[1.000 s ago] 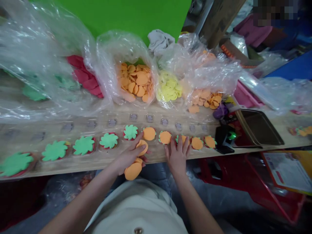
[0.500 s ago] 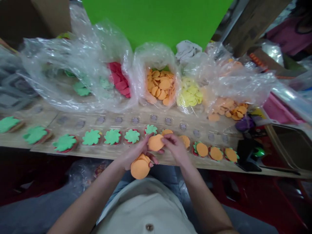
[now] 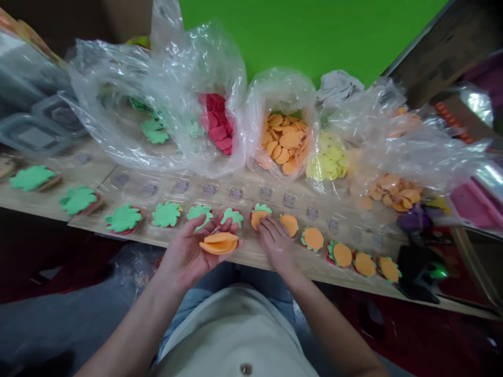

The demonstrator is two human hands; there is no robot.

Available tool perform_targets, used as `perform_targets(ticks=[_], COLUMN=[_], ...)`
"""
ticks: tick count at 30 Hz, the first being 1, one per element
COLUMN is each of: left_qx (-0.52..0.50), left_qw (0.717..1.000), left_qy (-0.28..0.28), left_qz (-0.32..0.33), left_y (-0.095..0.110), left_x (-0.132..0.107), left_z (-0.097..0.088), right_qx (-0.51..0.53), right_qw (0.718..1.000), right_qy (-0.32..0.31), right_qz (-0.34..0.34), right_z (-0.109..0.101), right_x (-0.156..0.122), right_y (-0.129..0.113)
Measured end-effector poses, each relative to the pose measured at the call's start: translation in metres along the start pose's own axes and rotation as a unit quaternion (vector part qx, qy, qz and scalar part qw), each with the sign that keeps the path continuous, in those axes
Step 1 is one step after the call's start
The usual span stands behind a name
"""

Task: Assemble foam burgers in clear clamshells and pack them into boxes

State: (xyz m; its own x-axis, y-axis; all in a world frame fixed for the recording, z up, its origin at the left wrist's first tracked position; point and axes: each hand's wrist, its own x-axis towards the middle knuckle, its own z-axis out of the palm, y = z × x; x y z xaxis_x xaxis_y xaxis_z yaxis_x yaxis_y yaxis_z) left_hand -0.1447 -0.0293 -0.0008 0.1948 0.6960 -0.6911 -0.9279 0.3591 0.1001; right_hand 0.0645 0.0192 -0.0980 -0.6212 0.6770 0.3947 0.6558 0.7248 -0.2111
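Note:
My left hand (image 3: 192,256) is palm up with its fingers partly curled, holding a small stack of orange foam discs (image 3: 219,242). My right hand (image 3: 278,246) reaches down with its fingers stretched over the right side of another orange disc (image 3: 257,215). That disc lies on a green leaf-shaped foam piece in the row along the table edge; my right thumb is hidden. To the right, several stacks have orange discs on top, such as one disc (image 3: 313,238). To the left, green leaf-shaped pieces (image 3: 166,214) top the stacks, with red edges showing beneath some.
Behind the row lie clear plastic trays or lids (image 3: 236,193). Open plastic bags hold red pieces (image 3: 218,123), orange discs (image 3: 288,139) and yellow pieces (image 3: 330,157). A black object with a green light (image 3: 436,269) stands at the right end of the table (image 3: 90,220).
My right hand has moved an orange disc from my left hand onto a green piece. My left hand has turned palm up with the remaining discs. The view has shifted left.

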Motion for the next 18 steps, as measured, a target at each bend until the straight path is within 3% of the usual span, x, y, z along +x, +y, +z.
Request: perform_targets(ticks=[6, 9, 12, 16, 18], left_qx=[0.082, 0.093, 0.091, 0.098, 0.129], left_qw=[0.996, 0.995, 0.995, 0.995, 0.991], left_qy=[0.008, -0.003, -0.011, -0.012, -0.022], left_qz=[0.031, 0.041, 0.041, 0.021, 0.022], left_y=[-0.006, -0.008, -0.006, -0.003, -0.004], left_x=[0.006, 0.007, 0.006, 0.005, 0.003], left_z=[-0.002, -0.003, -0.003, -0.001, 0.0], right_qx=[0.023, -0.006, -0.031, 0.003, 0.05], right_qw=[0.991, 0.998, 0.999, 0.998, 0.998], right_qy=[0.089, 0.046, -0.022, -0.054, -0.011], right_qz=[0.093, 0.036, -0.018, -0.016, 0.033], right_z=[-0.016, -0.014, -0.005, -0.007, -0.018], right_x=[0.021, 0.027, 0.014, -0.004, -0.003], right_y=[0.013, 0.017, 0.018, 0.012, 0.006])
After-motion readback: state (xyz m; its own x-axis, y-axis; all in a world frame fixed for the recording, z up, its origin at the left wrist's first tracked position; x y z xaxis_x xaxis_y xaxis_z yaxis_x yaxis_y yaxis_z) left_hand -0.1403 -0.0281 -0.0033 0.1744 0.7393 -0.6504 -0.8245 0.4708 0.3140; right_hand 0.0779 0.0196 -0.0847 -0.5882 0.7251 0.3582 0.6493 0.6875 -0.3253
